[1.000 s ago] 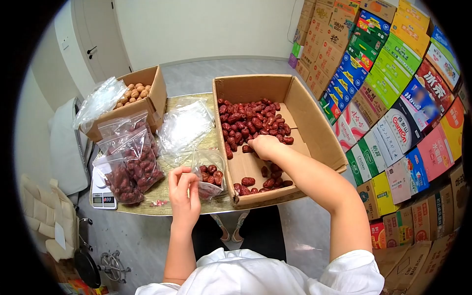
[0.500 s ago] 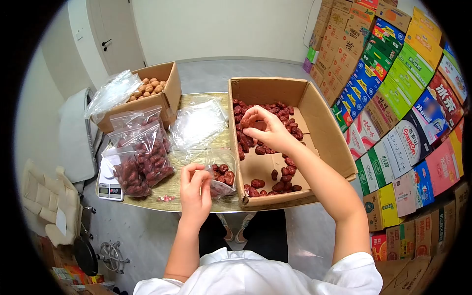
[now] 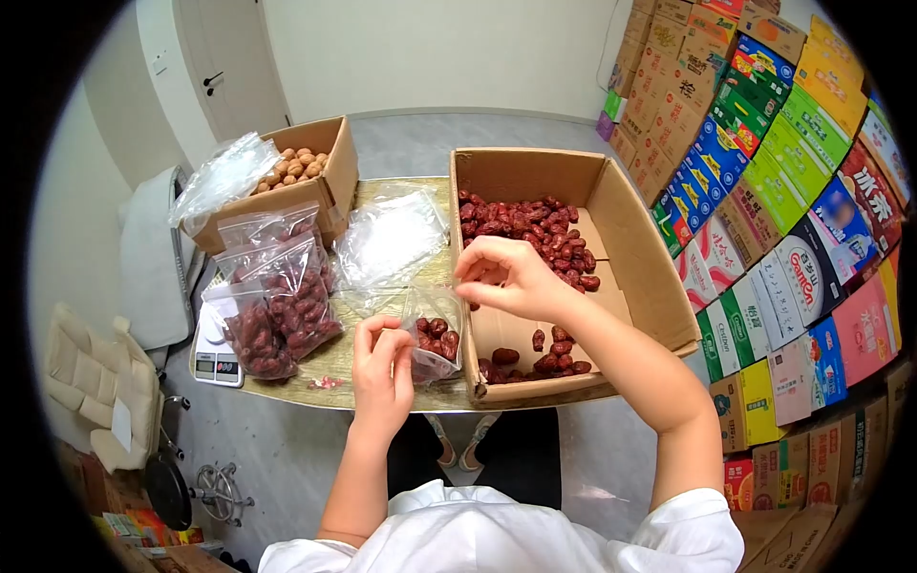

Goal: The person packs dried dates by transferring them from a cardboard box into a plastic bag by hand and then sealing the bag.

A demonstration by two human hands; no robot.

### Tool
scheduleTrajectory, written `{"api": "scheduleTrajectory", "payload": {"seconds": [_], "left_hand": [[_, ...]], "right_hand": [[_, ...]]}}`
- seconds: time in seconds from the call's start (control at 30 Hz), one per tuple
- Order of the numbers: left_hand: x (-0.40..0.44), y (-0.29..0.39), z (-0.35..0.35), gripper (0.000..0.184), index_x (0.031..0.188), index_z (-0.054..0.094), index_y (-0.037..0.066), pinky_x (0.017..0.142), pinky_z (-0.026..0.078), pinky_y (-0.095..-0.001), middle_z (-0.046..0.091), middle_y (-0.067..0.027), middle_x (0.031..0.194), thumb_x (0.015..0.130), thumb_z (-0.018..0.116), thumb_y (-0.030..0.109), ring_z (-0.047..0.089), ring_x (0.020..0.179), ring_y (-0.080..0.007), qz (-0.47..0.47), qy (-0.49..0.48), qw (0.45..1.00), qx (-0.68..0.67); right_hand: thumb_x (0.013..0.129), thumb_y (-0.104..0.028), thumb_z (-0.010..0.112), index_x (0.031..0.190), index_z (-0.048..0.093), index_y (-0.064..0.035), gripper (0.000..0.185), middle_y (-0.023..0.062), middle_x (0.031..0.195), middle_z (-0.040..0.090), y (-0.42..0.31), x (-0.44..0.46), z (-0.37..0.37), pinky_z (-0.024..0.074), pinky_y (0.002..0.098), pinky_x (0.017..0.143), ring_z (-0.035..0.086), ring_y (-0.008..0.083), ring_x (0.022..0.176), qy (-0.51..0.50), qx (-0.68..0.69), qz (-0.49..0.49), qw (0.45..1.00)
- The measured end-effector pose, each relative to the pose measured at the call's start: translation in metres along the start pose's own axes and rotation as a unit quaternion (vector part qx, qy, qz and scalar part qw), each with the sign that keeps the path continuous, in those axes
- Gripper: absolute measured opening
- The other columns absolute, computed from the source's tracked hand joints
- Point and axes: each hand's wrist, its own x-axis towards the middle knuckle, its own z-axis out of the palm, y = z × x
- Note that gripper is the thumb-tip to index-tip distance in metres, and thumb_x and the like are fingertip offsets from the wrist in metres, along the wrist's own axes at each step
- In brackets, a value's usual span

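Observation:
My left hand pinches the near-left edge of a clear plastic bag, which holds several red dates and rests on the table. Over the left wall of a cardboard box, my right hand is closed with thumb and fingertips bent together. What it holds, if anything, is hidden by the fingers. Inside the box, red dates are heaped at the far left, and a smaller group lies near the front wall.
Filled date bags stand left, partly over a white scale. Behind are flat plastic bags and a carton of walnuts. Stacked cartons line the right; a cream chair stands left of the table.
My right hand has moved from above the dates toward me and slightly left, nearer the bag's opening. My left hand stays on the bag.

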Motion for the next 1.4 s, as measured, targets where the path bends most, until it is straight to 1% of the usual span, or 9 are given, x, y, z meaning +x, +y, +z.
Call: {"api": "scheduleTrajectory", "payload": {"seconds": [0.17, 0.4, 0.5, 0.63, 0.73, 0.97, 1.03, 1.17, 1.4], "left_hand": [[-0.002, -0.001, 0.001, 0.017, 0.093, 0.059, 0.001, 0.076, 0.047, -0.0299, 0.052, -0.0145, 0.110, 0.083, 0.055, -0.012, 0.055, 0.094, -0.0250, -0.001, 0.010, 1.000, -0.020], [-0.003, -0.003, -0.004, 0.016, 0.092, 0.058, 0.001, 0.082, 0.049, -0.0350, 0.051, -0.0162, 0.111, 0.083, 0.058, -0.012, 0.058, 0.095, -0.0292, -0.001, 0.010, 1.000, -0.006], [-0.002, -0.002, -0.007, 0.016, 0.092, 0.058, 0.001, 0.082, 0.049, -0.0357, 0.051, -0.0162, 0.110, 0.083, 0.058, -0.011, 0.057, 0.096, -0.0296, -0.008, 0.010, 1.000, -0.006], [-0.002, -0.003, -0.007, 0.015, 0.092, 0.058, 0.001, 0.078, 0.048, -0.0332, 0.052, -0.0153, 0.109, 0.082, 0.057, -0.011, 0.057, 0.094, -0.0275, 0.001, 0.012, 1.000, -0.001], [-0.002, -0.002, -0.007, 0.015, 0.092, 0.058, 0.001, 0.073, 0.047, -0.0306, 0.053, -0.0145, 0.108, 0.082, 0.057, -0.010, 0.056, 0.092, -0.0258, 0.004, 0.017, 1.000, -0.010], [-0.001, 0.002, -0.008, 0.016, 0.092, 0.058, 0.001, 0.074, 0.046, -0.0308, 0.053, -0.0146, 0.107, 0.081, 0.057, -0.011, 0.056, 0.092, -0.0262, -0.007, 0.009, 1.000, -0.018], [-0.003, -0.001, -0.004, 0.016, 0.092, 0.058, 0.001, 0.074, 0.046, -0.0309, 0.053, -0.0145, 0.108, 0.081, 0.057, -0.011, 0.056, 0.093, -0.0261, -0.004, 0.009, 1.000, -0.020], [-0.004, -0.001, -0.002, 0.015, 0.092, 0.058, 0.001, 0.074, 0.047, -0.0310, 0.052, -0.0144, 0.109, 0.082, 0.057, -0.010, 0.056, 0.094, -0.0260, 0.002, 0.008, 1.000, -0.010], [-0.004, 0.003, 0.000, 0.015, 0.092, 0.059, 0.001, 0.074, 0.047, -0.0308, 0.053, -0.0144, 0.109, 0.083, 0.057, -0.010, 0.056, 0.095, -0.0261, -0.007, 0.001, 1.000, -0.014]], "right_hand": [[0.086, -0.009, 0.069, 0.091, 0.064, 0.0009, 0.013, 0.0071, 0.082, 0.067, 0.019, 0.002, -0.016, 0.0529, 0.0281, 0.068, 0.064, 0.0120, 0.074, 0.142, -0.062, 0.071, 0.985], [0.083, -0.013, 0.071, 0.090, 0.063, -0.0004, 0.016, 0.0105, 0.084, 0.068, 0.061, -0.006, -0.041, 0.0530, 0.0334, 0.073, 0.066, 0.0193, 0.080, 0.177, -0.148, 0.188, 0.955], [0.078, -0.016, 0.072, 0.092, 0.065, -0.0017, 0.021, 0.0158, 0.091, 0.070, 0.060, -0.001, -0.051, 0.0530, 0.0412, 0.080, 0.067, 0.0318, 0.089, 0.048, -0.305, 0.238, 0.921], [0.073, -0.021, 0.076, 0.090, 0.071, -0.0035, 0.025, 0.0158, 0.094, 0.071, 0.071, 0.012, -0.057, 0.0546, 0.0400, 0.082, 0.068, 0.0313, 0.092, -0.090, -0.352, 0.261, 0.894], [0.069, -0.027, 0.078, 0.098, 0.074, -0.0050, 0.037, 0.0176, 0.100, 0.072, 0.083, 0.017, -0.044, 0.0567, 0.0395, 0.083, 0.069, 0.0323, 0.093, -0.201, -0.442, 0.301, 0.821], [0.075, -0.028, 0.077, 0.103, 0.068, -0.0032, 0.039, 0.0186, 0.097, 0.071, 0.115, -0.003, -0.013, 0.0552, 0.0433, 0.086, 0.067, 0.0343, 0.097, -0.154, -0.466, 0.322, 0.809], [0.081, -0.018, 0.068, 0.112, 0.069, -0.0063, 0.033, 0.0200, 0.116, 0.066, 0.103, -0.003, -0.010, 0.0542, 0.0432, 0.090, 0.066, 0.0322, 0.108, -0.151, -0.474, 0.341, 0.797], [0.081, -0.015, 0.066, 0.114, 0.069, -0.0095, 0.033, 0.0212, 0.127, 0.058, 0.092, -0.003, -0.004, 0.0536, 0.0426, 0.092, 0.063, 0.0361, 0.111, -0.137, -0.472, 0.329, 0.807], [0.082, -0.013, 0.064, 0.112, 0.069, -0.0032, 0.032, 0.0215, 0.126, 0.059, 0.102, -0.004, -0.001, 0.0544, 0.0415, 0.091, 0.064, 0.0357, 0.111, -0.144, -0.486, 0.377, 0.775]]}}
